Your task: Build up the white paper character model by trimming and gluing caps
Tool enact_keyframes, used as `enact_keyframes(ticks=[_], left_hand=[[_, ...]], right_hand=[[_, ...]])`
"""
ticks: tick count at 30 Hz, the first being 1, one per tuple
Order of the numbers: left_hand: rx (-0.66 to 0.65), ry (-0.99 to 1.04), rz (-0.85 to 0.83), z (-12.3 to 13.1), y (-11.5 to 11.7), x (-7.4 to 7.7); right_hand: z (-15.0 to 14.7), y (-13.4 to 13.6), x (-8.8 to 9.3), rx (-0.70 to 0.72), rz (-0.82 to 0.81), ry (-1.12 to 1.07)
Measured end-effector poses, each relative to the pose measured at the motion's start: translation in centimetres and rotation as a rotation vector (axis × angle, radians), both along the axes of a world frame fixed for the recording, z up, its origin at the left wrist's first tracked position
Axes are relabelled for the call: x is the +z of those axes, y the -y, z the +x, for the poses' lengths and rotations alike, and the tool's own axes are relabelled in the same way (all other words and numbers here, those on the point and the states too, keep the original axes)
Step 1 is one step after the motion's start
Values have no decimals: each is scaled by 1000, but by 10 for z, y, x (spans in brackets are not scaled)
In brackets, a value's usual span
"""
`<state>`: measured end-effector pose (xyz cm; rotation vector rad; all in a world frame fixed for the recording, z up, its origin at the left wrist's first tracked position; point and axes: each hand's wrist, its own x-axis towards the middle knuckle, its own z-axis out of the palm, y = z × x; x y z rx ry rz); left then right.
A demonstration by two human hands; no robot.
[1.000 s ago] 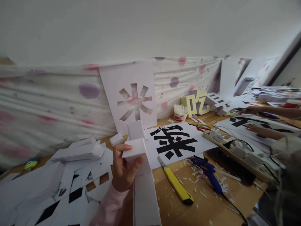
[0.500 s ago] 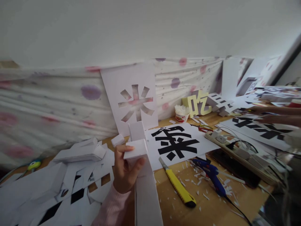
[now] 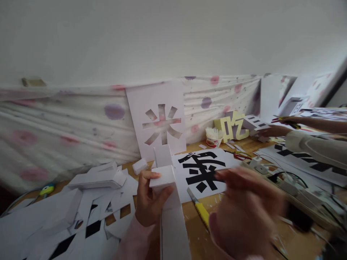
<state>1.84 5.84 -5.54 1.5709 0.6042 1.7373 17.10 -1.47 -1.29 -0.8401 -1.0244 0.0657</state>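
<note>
The right hand (image 3: 244, 213) is a motion-blurred smear, its grip unreadable, and it covers part of the yellow utility knife (image 3: 201, 212). The white foam block (image 3: 162, 176) hides part of the left hand (image 3: 149, 204) gripping it. A co-worker's arm (image 3: 317, 147) is cut off by the right edge.

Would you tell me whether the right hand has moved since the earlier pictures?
Yes. The right hand, unseen before, has come in from the lower right and now, blurred, covers part of the yellow knife.
</note>
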Motion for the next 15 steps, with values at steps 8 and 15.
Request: enact_keyframes(ticks=[8,15], left_hand=[[0,66,-81,1,5,-1],[6,110,-140,11,18,7]], right_hand=[[-33,-55,2,624,-457,-250],[-36,-50,16,771,-616,-441]])
